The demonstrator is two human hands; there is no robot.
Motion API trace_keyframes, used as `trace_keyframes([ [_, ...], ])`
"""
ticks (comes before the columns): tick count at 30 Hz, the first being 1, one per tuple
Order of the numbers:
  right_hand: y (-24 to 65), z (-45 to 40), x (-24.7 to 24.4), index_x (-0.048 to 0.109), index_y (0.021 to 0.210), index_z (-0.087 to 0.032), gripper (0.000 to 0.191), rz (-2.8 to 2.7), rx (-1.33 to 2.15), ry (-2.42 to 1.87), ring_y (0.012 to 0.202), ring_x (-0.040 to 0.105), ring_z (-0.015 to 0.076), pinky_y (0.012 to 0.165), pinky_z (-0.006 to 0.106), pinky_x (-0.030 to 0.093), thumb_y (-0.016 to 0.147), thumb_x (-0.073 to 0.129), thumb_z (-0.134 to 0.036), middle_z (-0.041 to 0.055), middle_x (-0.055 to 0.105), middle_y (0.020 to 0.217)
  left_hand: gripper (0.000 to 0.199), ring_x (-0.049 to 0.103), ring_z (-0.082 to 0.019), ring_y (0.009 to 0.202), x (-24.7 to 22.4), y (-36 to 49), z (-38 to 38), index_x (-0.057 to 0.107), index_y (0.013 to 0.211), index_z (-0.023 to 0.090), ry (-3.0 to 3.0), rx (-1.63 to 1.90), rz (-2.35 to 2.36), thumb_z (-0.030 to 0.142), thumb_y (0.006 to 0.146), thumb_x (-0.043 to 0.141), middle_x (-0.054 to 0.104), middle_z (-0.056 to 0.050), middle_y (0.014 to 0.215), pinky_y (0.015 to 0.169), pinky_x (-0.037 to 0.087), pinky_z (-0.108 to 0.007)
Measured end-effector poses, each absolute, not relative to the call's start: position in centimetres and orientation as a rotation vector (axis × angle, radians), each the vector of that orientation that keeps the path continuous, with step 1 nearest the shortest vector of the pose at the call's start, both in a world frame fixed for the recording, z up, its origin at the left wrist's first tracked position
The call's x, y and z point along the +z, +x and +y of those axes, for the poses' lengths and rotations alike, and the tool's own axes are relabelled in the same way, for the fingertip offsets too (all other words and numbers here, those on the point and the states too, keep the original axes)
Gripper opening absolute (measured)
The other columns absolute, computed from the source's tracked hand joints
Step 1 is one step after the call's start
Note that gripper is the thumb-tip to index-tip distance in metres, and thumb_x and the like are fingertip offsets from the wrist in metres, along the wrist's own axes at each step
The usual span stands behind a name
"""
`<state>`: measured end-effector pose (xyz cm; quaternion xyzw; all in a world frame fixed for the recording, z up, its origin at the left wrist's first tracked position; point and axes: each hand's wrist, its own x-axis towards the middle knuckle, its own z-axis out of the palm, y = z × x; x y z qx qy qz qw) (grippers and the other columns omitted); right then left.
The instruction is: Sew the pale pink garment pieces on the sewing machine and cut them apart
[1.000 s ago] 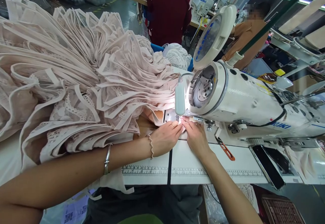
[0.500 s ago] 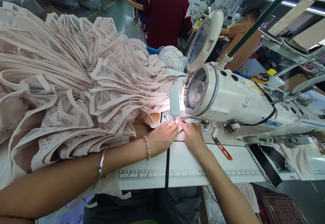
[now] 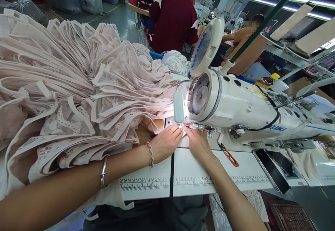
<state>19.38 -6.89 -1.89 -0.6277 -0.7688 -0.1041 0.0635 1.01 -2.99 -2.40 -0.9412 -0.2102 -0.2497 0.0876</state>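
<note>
My left hand [image 3: 165, 141] and my right hand [image 3: 199, 143] meet in front of the needle area of a white sewing machine [image 3: 240, 101]. Their fingers are closed on the edge of a pale pink fabric piece [image 3: 185, 136], mostly hidden beneath them. A small grey-green lamp [image 3: 178, 108] hangs just above my fingertips and lights the spot. To the left, a large heap of pale pink lace-trimmed fabric pieces [image 3: 125, 80] spreads beside the machine and partly lies against my left forearm. The needle itself cannot be made out.
Orange-handled thread snips [image 3: 230, 156] lie right of my right hand, with a phone [image 3: 272, 171] farther right. A printed ruler [image 3: 146, 183] runs along the table's front edge. Thread cones [image 3: 290, 23] stand behind the machine. A person in a dark red top [image 3: 172, 21] works beyond.
The camera view has shifted slightly. Both hands stay in nearly the same place at the machine, and the fabric heap lies much as before.
</note>
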Motion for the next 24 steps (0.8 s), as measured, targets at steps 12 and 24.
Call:
trace_keyframes([
  [12, 19.9, -6.6, -2.4, 0.063, 0.131, -0.023, 0.062, -2.161, -0.013, -1.848, 0.105, 0.062, 0.0262, 0.095, 0.043, 0.049, 0.08, 0.034, 0.0, 0.0104, 0.068, 0.12, 0.034, 0.06, -0.024, 0.104, -2.2, 0.8, -2.8, 0.056, 0.116, 0.005, -2.805, -0.736, -0.67, 0.007, 0.1, 0.026, 0.066, -0.015, 0.109, 0.091, 0.047, -0.039],
  [24, 20.6, -7.0, -3.6, 0.071, 0.115, -0.03, 0.054, -2.021, 0.064, -1.535, 0.112, 0.063, 0.0195, 0.101, 0.04, 0.049, 0.083, 0.037, -0.004, 0.0013, 0.069, 0.122, 0.026, 0.055, -0.024, 0.11, -1.5, -1.4, -0.8, 0.057, 0.111, 0.01, -2.86, -0.727, -0.613, 0.004, 0.089, 0.046, 0.062, -0.015, 0.119, 0.087, 0.046, -0.035],
])
